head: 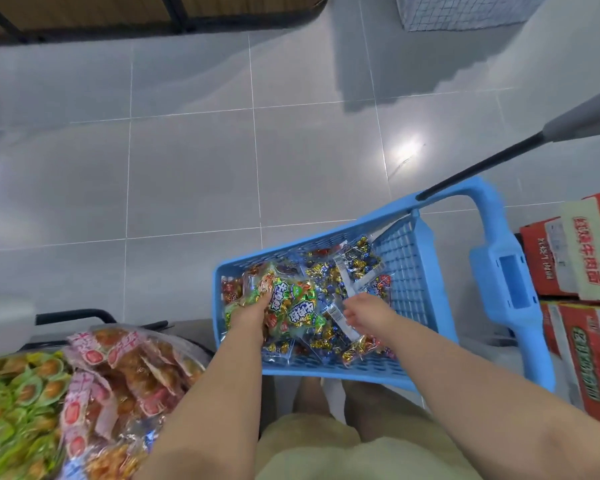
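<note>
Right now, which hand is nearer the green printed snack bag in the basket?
Left. The left hand touches the green printed snack bag; the right hand is to its right, over clear candy bags.

Both hands reach into a blue basket (326, 371). The left hand (252, 315) has its fingers buried among green snack packets (297, 301). The right hand (366, 308), just beside it, curls its fingers over clear bags of wrapped sweets (343, 271); its grip is unclear. Red cartons (568, 261) stand right of the hands.
</note>
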`<state>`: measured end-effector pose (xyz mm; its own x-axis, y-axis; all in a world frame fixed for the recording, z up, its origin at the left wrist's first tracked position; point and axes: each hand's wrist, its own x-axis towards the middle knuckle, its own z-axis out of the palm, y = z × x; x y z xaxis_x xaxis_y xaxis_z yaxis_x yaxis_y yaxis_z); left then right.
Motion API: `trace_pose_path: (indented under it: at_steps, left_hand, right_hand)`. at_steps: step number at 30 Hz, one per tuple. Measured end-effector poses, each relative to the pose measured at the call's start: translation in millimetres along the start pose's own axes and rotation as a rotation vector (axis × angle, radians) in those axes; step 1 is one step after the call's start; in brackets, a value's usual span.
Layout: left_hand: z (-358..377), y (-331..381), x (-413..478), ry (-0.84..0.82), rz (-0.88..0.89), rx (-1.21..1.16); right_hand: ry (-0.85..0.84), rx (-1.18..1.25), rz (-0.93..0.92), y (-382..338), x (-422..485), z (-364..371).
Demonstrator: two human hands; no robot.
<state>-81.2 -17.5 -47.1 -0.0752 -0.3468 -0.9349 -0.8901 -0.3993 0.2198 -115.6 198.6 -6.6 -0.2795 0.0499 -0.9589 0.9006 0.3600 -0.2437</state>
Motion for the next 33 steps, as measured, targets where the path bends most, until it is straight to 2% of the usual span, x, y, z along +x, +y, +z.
trace_pose_path:
  at_steps: [4,7,10,13,16,22,29,33]
  left_hand:
    - [1.0,-1.5,-1.6,-0.121,-0.156,-0.222]
    - [6.5,-7.1,-1.8,-0.14,-0.214,-0.234]
    - [11.9,-7.5,-1.1,-0.139,-0.189,-0.238]
    - [9.8,-0.6,-3.6,-0.141,-0.154,-0.362]
    - [1.2,5.6,-7.9,-0.072,-0.061,-0.469]
    - [-30.7,-1.3,-13.1,-0.089,0.069,-0.502]
    - [-71.5,-12.5,-12.6,-0.084,0.136,-0.563]
    - [-84.9,-17.8,-12.6,0.003,0.202,-0.368]
  right_hand:
    - [-0.067,-0.081,-0.017,-9.7,5.3,18.3]
    - [-0.059,-0.137,-0.102,-11.5,8.7,28.5]
    - [-0.066,-0.173,-0.176,-10.4,14.8,32.6]
    - [-0.089,-0.27,-0.19,-11.2,18.9,31.9]
    - [-0.09,-0.363,-0.185,-11.5,25.2,35.4]
    - [0.056,-0.596,-0.242,-15.0,35.6,56.6]
    - [0.031,-0.495,-0.36,-13.5,34.7,53.7]
    - [0.018,-0.176,-0.397,-21.1,20.9,42.9]
